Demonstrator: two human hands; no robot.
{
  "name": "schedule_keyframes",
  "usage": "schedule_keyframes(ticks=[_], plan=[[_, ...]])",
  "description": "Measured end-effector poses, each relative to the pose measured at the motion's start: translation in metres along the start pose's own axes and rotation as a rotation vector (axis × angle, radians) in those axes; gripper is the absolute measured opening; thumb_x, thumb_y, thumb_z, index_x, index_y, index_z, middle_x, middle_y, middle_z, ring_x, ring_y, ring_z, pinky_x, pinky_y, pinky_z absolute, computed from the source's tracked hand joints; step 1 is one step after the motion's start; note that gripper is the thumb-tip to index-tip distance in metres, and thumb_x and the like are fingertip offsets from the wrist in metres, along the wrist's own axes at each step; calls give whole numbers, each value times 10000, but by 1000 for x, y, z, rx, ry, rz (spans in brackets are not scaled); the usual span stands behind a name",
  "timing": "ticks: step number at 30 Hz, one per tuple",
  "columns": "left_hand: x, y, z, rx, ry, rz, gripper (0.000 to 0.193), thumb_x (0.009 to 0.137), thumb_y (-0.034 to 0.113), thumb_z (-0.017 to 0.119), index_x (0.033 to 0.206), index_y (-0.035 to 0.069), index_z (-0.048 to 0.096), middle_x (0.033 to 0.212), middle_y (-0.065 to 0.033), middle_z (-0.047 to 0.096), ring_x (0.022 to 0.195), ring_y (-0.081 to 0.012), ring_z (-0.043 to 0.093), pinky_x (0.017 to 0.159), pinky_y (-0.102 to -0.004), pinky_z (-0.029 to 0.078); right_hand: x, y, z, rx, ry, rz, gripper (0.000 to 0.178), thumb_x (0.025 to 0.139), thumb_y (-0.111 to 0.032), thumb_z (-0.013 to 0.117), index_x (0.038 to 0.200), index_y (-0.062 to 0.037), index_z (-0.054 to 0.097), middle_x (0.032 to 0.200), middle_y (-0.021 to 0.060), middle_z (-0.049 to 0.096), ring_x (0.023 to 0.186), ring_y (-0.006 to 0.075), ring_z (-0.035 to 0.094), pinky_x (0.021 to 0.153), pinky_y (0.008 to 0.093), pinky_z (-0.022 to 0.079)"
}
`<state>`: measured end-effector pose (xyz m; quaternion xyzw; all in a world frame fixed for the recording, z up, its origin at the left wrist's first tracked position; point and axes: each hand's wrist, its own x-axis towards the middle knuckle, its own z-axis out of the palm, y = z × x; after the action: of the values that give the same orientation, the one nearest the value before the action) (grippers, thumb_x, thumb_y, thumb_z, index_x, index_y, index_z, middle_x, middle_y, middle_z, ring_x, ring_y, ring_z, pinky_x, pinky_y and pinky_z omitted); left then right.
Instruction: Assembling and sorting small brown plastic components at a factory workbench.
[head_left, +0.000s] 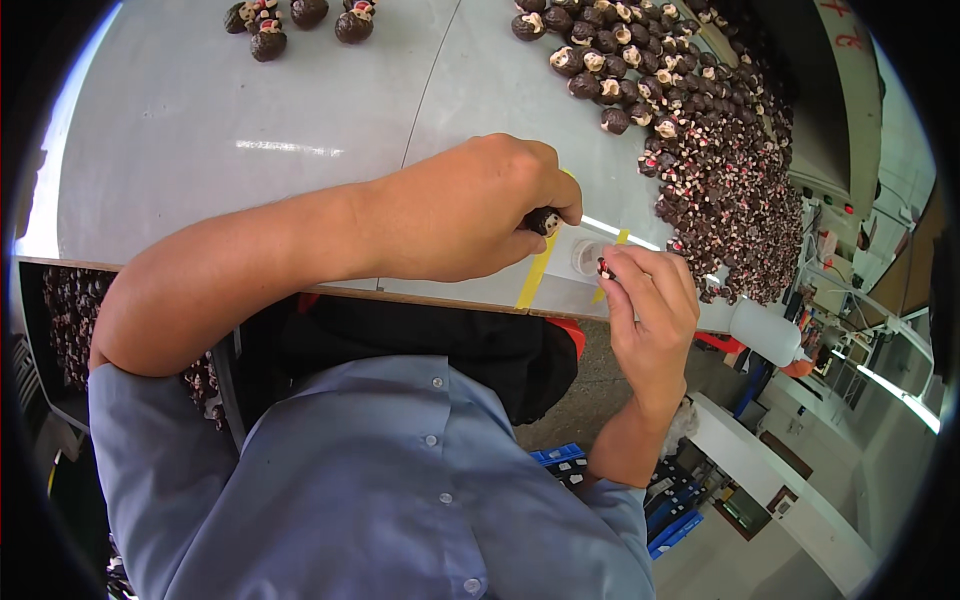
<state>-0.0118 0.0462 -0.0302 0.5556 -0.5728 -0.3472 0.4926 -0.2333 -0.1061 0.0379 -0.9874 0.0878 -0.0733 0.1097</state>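
My left hand (480,205) is closed round a small doll head (544,221) with dark brown hair and a pale face, held just above the table's near edge. Part of that head is hidden by my fingers. To its right, my right hand (655,305) pinches a tiny red, dark and pale doll body (604,268) between thumb and fingertips. The two pieces are apart. Between my hands, a small see-through round dish (586,258) stands on the table, with strips of yellow tape (537,275) beside it.
Many loose brown doll heads (610,60) lie at the far right, and a heap of small doll bodies (730,190) spreads nearer. Several joined dolls (267,40) sit at the far left. A white plastic bottle (765,333) is at the right edge. A bin of parts (70,330) stands left.
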Motion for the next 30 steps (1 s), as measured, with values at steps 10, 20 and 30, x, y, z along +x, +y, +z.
schedule_keyframes(ticks=[10,20,30], plan=[[0,1,2,8,33,-11,324,848,-68,776,1164,-41,708,1024,-174,701,821,-277,718,726,-383,604,-1,3,1,-95,-12,-51,425,753,-16,851,1167,-65,770,1067,59,714,925,274,651,787,411,508],[2,5,1,-58,-6,-86,315,848,-5,832,1139,-42,718,1003,-150,728,826,-233,731,735,-351,611,-3,-3,-7,-20,19,23,347,780,38,824,1120,-3,769,1048,125,738,939,315,672,821,414,531],[5,13,-1,-190,-113,-170,321,854,88,866,1093,-64,714,874,-171,750,806,-258,748,757,-374,596,-4,-18,3,385,249,83,328,778,43,846,1084,25,731,1055,159,767,953,302,714,862,383,555]])
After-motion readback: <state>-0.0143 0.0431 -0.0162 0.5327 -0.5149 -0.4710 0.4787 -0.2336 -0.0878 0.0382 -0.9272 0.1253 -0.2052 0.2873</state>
